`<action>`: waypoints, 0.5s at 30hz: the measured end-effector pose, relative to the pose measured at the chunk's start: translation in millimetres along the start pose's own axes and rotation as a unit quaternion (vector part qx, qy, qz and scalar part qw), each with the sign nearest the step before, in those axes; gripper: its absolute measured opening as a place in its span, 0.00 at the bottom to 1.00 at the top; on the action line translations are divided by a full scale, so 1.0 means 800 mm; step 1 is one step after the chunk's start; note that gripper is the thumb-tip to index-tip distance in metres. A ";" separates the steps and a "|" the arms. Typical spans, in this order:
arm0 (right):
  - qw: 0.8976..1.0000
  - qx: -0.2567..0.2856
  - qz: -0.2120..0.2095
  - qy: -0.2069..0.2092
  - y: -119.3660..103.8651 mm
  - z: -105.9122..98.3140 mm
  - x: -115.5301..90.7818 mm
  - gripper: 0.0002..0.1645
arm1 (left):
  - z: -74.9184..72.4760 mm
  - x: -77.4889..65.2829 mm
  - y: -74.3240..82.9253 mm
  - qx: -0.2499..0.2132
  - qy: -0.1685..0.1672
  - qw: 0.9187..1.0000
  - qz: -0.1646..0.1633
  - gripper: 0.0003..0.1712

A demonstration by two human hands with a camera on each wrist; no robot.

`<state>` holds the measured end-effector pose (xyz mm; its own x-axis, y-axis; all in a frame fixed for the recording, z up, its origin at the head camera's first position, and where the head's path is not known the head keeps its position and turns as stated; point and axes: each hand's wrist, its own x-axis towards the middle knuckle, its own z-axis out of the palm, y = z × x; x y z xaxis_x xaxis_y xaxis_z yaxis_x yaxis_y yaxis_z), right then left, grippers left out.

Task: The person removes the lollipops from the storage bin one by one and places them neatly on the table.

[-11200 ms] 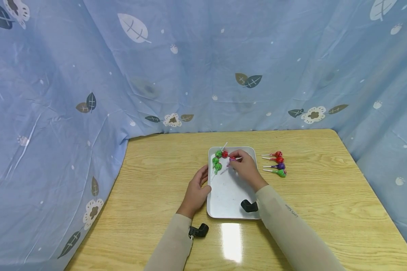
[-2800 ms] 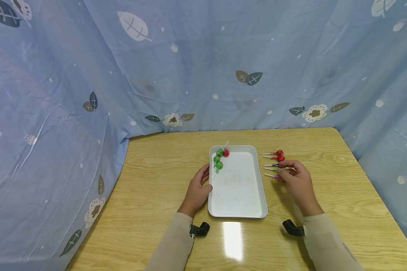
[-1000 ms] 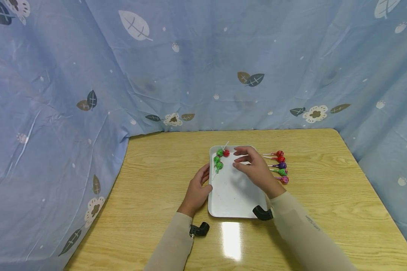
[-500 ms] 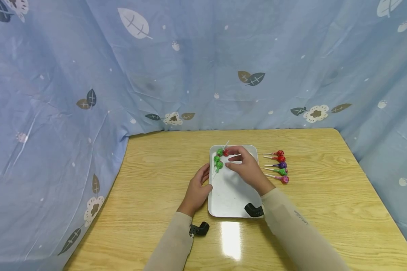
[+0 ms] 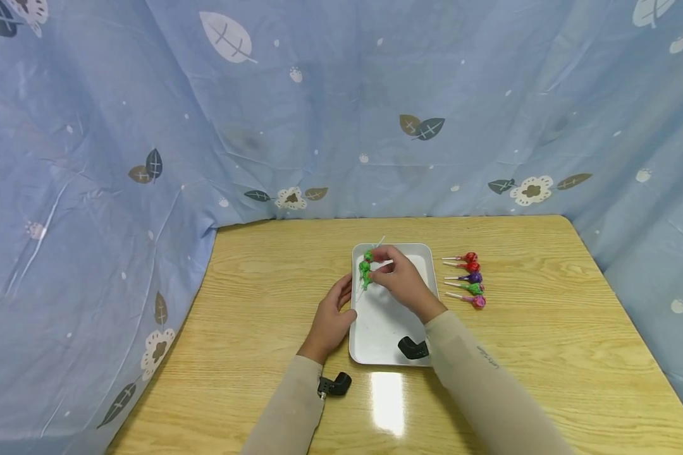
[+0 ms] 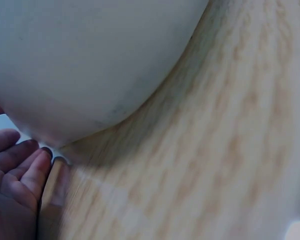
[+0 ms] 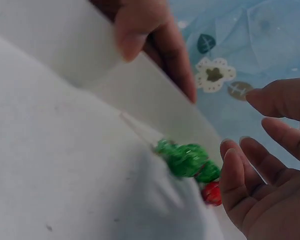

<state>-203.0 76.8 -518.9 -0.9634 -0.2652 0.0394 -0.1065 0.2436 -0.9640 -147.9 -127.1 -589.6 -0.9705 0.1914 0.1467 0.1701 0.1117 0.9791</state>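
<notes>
In the head view, my left hand (image 5: 331,322) holds the left side of the white tray (image 5: 375,338); the right wrist view shows its thumb (image 7: 132,42) over the rim and its fingers outside. My right hand (image 5: 399,278) reaches over the tray's far left part, fingertips right at the green lollipops (image 5: 365,268). In the right wrist view its thumb and fingers stand apart around nothing, beside a green lollipop (image 7: 186,160) and a red lollipop (image 7: 211,193). From the head the red one is hidden behind the right hand.
On the wooden table (image 5: 546,328), right of the tray, several lollipops lie in a column, sticks pointing left: red lollipops (image 5: 471,266), a purple lollipop (image 5: 475,277), a green lollipop (image 5: 475,288) and a pink lollipop (image 5: 478,302). A blue patterned curtain (image 5: 330,114) surrounds the table's back and sides.
The pink lollipop, earlier in the tray, was laid by my right hand at the column's near end and let go. That hand then returned left to the green lollipops. My left hand stayed put.
</notes>
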 end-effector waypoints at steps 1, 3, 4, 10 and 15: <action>1.000 -0.002 0.003 -0.001 0.003 0.001 0.001 0.28 | 0.000 0.000 0.000 0.002 0.001 1.000 0.000 0.47; 1.000 -0.008 0.012 -0.004 0.009 0.003 0.003 0.27 | 0.001 0.001 0.001 0.002 -0.001 1.000 -0.001 0.47; 1.000 -0.009 0.016 -0.005 0.013 0.004 0.004 0.27 | 0.001 0.001 0.001 0.001 -0.002 1.000 0.000 0.47; 0.999 -0.013 0.033 -0.015 0.028 0.007 0.008 0.25 | 0.001 0.000 0.003 0.002 -0.002 1.000 -0.006 0.47; 0.998 -0.033 0.044 -0.025 0.038 0.013 0.010 0.23 | -0.001 0.000 0.003 0.010 -0.002 1.000 -0.008 0.47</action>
<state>-211.8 72.4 -550.8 -0.9563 -0.2862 -0.0604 -0.0390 0.3292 -0.9434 -147.7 -127.5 -586.9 -0.9726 0.1930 0.1300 0.1573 0.1339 0.9784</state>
